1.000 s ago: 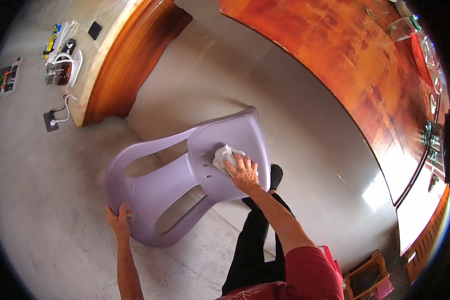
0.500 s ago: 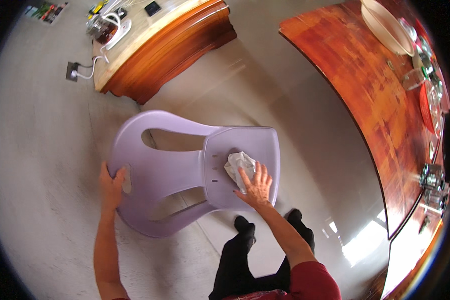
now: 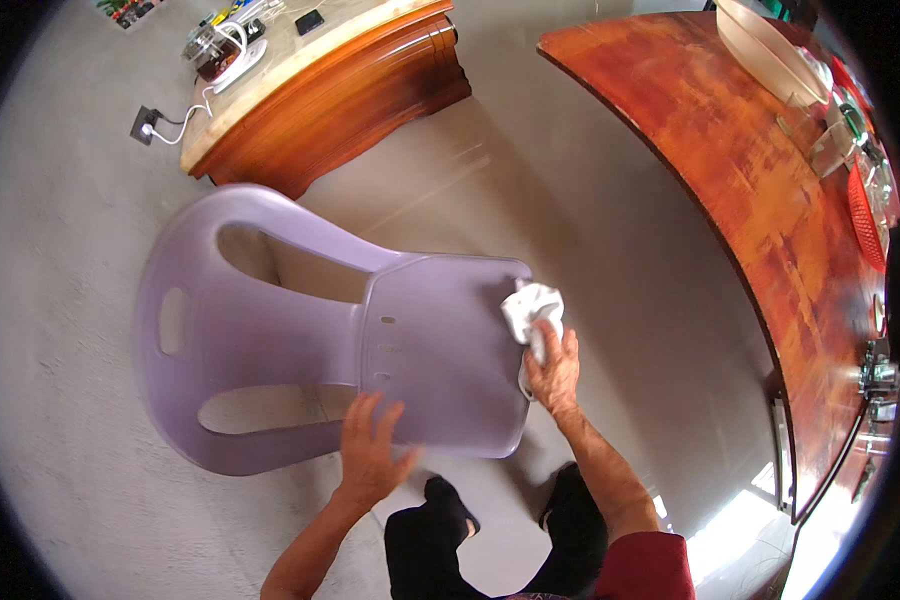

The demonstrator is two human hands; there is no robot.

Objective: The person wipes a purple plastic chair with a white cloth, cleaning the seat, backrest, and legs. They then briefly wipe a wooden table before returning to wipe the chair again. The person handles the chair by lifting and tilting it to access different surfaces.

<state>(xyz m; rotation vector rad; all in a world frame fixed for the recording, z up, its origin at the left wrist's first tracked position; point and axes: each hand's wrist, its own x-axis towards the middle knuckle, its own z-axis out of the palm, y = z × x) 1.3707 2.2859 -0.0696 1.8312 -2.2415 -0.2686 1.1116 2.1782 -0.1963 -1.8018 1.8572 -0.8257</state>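
Observation:
A pale purple plastic chair point(image 3: 445, 350) with a wide curved back stands in front of me, its back to the left and its seat to the right. My right hand point(image 3: 556, 372) is closed on a crumpled white cloth point(image 3: 533, 306), pressed at the right edge of the seat. Over the near side of the chair, where the armrest meets the seat, hovers my left hand point(image 3: 372, 452). Its fingers are spread, slightly blurred, and hold nothing; whether they touch the plastic I cannot tell.
A reddish wooden table point(image 3: 690, 150) curves along the right, bearing a beige basin point(image 3: 765, 50), a red basket point(image 3: 865, 215) and glass jars. At the far left is a wooden cabinet point(image 3: 340, 110) with a glass kettle point(image 3: 210, 52). A wall socket point(image 3: 145, 126) has a white plug.
My left hand has left the chair back's handle hole and moved right, its fingers now spread. The cloth has gone from mid-seat to the right edge. The chair appears shifted left and turned slightly.

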